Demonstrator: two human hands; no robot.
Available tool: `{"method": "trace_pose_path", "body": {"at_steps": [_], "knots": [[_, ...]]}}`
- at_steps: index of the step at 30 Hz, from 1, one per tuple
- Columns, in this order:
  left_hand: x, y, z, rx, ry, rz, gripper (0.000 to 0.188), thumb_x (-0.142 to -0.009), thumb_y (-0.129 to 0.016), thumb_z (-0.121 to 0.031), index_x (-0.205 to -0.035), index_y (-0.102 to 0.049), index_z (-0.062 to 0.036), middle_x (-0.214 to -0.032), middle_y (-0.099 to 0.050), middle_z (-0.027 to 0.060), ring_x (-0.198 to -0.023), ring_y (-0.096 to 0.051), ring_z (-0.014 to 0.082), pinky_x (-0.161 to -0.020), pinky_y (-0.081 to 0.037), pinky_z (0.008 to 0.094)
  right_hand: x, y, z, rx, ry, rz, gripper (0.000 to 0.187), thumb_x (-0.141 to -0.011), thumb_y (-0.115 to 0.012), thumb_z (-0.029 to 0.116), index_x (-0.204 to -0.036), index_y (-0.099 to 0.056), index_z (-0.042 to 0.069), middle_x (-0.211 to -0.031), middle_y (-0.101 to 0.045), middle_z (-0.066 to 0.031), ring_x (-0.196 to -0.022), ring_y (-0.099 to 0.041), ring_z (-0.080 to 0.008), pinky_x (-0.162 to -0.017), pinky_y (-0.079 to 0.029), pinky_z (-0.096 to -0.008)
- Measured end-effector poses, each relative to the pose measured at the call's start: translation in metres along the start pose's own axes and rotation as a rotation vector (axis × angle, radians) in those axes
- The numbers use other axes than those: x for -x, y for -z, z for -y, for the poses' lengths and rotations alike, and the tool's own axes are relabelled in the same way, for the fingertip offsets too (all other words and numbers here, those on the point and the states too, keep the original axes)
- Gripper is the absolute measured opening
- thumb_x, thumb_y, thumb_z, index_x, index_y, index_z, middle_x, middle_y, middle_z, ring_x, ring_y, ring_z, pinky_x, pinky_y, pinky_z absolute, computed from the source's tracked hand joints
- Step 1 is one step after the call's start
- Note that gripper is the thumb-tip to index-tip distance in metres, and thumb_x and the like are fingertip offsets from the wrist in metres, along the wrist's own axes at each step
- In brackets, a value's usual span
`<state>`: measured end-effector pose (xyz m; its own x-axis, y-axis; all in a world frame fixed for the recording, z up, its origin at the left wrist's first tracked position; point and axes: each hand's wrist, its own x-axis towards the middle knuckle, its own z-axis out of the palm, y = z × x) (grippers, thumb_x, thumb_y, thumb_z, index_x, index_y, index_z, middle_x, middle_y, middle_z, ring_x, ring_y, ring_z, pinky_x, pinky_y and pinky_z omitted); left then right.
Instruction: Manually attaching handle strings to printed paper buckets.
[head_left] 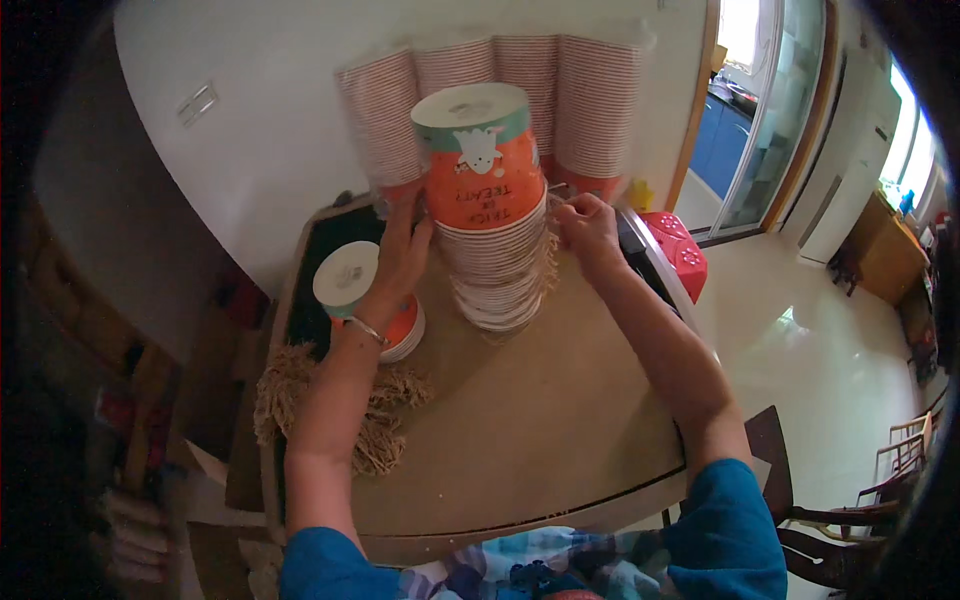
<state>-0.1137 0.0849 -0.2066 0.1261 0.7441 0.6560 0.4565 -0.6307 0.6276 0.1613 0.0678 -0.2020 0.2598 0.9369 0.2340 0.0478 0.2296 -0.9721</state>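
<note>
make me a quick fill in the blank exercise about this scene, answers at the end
1. With their bases on top, the tall stack of buckets stands upside ____ on the table.
2. The right hand is at the tall stack's ____ side.
3. The tan cords lie toward the ____ side of the table.
4. The number of wrapped stacks behind, near the wall, is ____.

Missing words: down; right; left; four.
</note>
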Motion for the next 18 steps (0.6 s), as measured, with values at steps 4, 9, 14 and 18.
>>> {"method": "trace_pose_path", "body": {"at_steps": [4, 9, 14, 18], "knots": [[-0.006, -0.005, -0.004, 0.025, -0.028, 0.016, 0.047, -0.094, -0.048, -0.013, -0.139, -0.041, -0.0044, -0.138, -0.046, 0.0188, -0.129, -0.045, 0.0314, -0.108, -0.034, 0.0391, -0.024, 0.011, -0.039, 0.164, 0.068, -0.076, 0.012, -0.083, -0.062, 0.013, -0.084, -0.059, 0.001, -0.061, -0.054, -0.0037, -0.047, -0.050, -0.0120, -0.041, -0.040, -0.0266], [-0.005, -0.007, -0.003, 0.080, -0.036, -0.004, 0.044, -0.095, -0.047, -0.015, -0.137, -0.042, -0.0052, -0.136, -0.048, 0.0189, -0.125, -0.048, 0.0321, -0.106, -0.037, 0.0388, -0.023, -0.001, -0.052, 0.280, 0.071, -0.130, 0.019, -0.081, -0.066, 0.017, -0.086, -0.063, -0.001, -0.073, -0.066, -0.0150, -0.065, -0.062, -0.0178, -0.061, -0.051, -0.0360], [-0.002, 0.003, 0.006, 0.074, 0.104, 0.043, 0.044, -0.095, -0.045, -0.016, -0.138, -0.042, -0.0069, -0.135, -0.049, 0.0215, -0.122, -0.049, 0.0376, -0.103, -0.039, 0.0406, -0.010, -0.011, -0.036, 0.145, 0.074, -0.109, 0.016, -0.084, -0.066, 0.018, -0.085, -0.061, 0.003, -0.061, -0.055, -0.0024, -0.046, -0.049, -0.0101, -0.041, -0.039, -0.0273], [0.008, 0.001, -0.002, -0.048, -0.127, -0.057, 0.044, -0.093, -0.047, -0.015, -0.136, -0.043, -0.0065, -0.129, -0.053, 0.0230, -0.119, -0.050, 0.0407, -0.100, -0.041, 0.0425, -0.002, -0.005, -0.022, 0.156, 0.023, -0.084, 0.020, -0.091, -0.059, 0.022, -0.093, -0.061, 0.002, -0.064, -0.055, -0.0029, -0.045, -0.048, -0.0104, -0.041, -0.037, -0.0268]]}}
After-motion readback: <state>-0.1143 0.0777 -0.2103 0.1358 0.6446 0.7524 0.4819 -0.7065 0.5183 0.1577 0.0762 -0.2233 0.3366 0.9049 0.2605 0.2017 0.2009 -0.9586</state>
